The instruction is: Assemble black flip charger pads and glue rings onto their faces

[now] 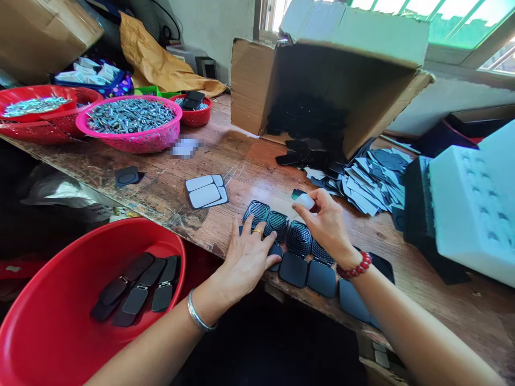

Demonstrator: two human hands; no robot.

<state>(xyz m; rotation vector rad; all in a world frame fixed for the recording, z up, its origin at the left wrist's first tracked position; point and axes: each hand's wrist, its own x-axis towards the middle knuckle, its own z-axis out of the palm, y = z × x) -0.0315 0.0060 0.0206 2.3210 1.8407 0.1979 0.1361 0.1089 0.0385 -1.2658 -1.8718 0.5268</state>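
Note:
My left hand (250,254) lies with its fingers spread over the left end of a row of black hinged pieces. Its fingertips rest by a round-patterned grid panel (277,225), and the thumb touches a plain black panel below. My right hand (326,220), above the row's right part, pinches a small whitish translucent object (304,201) between thumb and fingers; its exact kind is unclear. A small dark, shiny piece (298,193) shows just beyond it. Smooth black panels (293,269) line the table's front edge. My right forearm covers part of the row.
A red tub (182,257) at the lower left holds black hinged pieces. White-faced rounded plates (207,191) lie on the wooden table (237,161). A pink basket (129,140) holds small metal parts. Behind stand an open cardboard box (251,86), a pile of flat cards (372,179) and white foam (470,203).

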